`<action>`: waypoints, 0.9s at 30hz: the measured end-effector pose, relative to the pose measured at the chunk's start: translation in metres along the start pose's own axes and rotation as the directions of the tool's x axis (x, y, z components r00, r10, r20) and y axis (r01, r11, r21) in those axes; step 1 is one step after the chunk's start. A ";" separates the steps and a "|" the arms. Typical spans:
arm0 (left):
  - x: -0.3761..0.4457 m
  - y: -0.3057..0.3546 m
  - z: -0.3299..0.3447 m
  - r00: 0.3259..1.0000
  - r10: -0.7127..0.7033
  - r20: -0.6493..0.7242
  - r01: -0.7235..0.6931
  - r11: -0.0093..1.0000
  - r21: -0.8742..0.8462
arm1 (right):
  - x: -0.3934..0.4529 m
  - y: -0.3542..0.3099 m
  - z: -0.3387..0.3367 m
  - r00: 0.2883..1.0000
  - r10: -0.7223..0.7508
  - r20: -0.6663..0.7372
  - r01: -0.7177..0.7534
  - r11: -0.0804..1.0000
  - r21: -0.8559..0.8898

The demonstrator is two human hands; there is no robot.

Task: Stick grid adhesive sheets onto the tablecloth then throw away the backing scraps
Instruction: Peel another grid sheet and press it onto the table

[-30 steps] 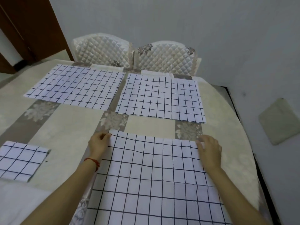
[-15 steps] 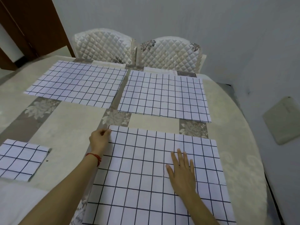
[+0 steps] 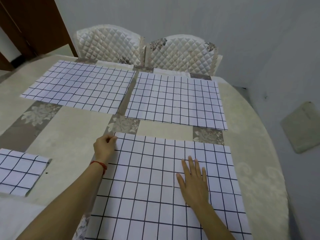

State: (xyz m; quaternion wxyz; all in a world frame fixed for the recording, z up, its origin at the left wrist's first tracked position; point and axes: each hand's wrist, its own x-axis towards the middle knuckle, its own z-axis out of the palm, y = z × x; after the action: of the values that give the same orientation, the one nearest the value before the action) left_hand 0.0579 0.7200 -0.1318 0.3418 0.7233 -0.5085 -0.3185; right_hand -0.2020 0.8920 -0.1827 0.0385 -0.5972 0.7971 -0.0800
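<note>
The left hand (image 3: 104, 147) has its grip curled on the far left corner of the nearest grid sheet (image 3: 155, 184), fingertips bunched at the paper's edge as if pinching it. A red string bracelet (image 3: 99, 165) circles that wrist. The right hand (image 3: 194, 181) is released: its fingers lie straight and slightly spread, palm flat on the middle of the same sheet, pressing it to the tablecloth (image 3: 72, 135).

This sheet is white paper ruled with thin dark lines into squares, lying flat on the near part of the bench. No writing or brand shows on it.

Beyond it, two more sheets of the same pattern lie side by side with a narrow gap between them: the far left sheet (image 3: 78, 85) and the far right sheet (image 3: 174, 99), both slightly rippled. A smaller folded grid piece (image 3: 19, 172) rests at the left edge, well apart from the hands.

The tablecloth is cream with grey-brown floral panels, and the bench's right edge is rounded. Two quilted, diamond-stitched chair backs (image 3: 143, 47) stand at the far side, against a pale wall.
</note>
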 end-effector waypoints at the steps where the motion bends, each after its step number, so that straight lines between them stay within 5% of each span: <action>1: 0.000 0.000 0.000 1.000 0.004 0.001 -0.004 1.000 0.010 | 0.000 0.000 0.000 1.000 -0.001 0.005 0.001 1.000 0.001; 6: -0.016 0.005 0.001 0.991 0.114 -0.067 -0.094 0.963 0.251 | 0.000 -0.001 -0.004 0.999 -0.020 0.035 0.019 1.000 0.011; 11: -0.085 0.013 0.042 0.822 0.534 0.198 -0.563 0.711 0.421 | -0.004 -0.011 -0.006 1.000 -0.025 -0.017 0.025 0.999 0.024; 16: -0.144 -0.012 0.081 0.787 0.388 0.480 -0.613 0.577 0.539 | -0.008 -0.017 -0.008 0.999 -0.032 0.027 0.031 0.999 0.038; 22: -0.145 -0.014 0.078 0.803 0.318 0.504 -0.590 0.542 0.598 | -0.014 0.015 -0.009 1.000 0.030 0.002 -0.030 0.996 0.079; 27: -0.145 -0.013 0.076 0.794 0.345 0.501 -0.603 0.559 0.570 | -0.033 0.050 -0.026 0.963 0.267 0.025 -0.268 0.958 0.104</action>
State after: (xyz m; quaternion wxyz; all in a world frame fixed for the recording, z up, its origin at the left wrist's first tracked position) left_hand -0.0375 0.8486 -0.1692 0.0211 0.5647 -0.8176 -0.1102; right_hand -0.2440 0.9390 -0.1666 0.0849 -0.4816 0.8649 -0.1131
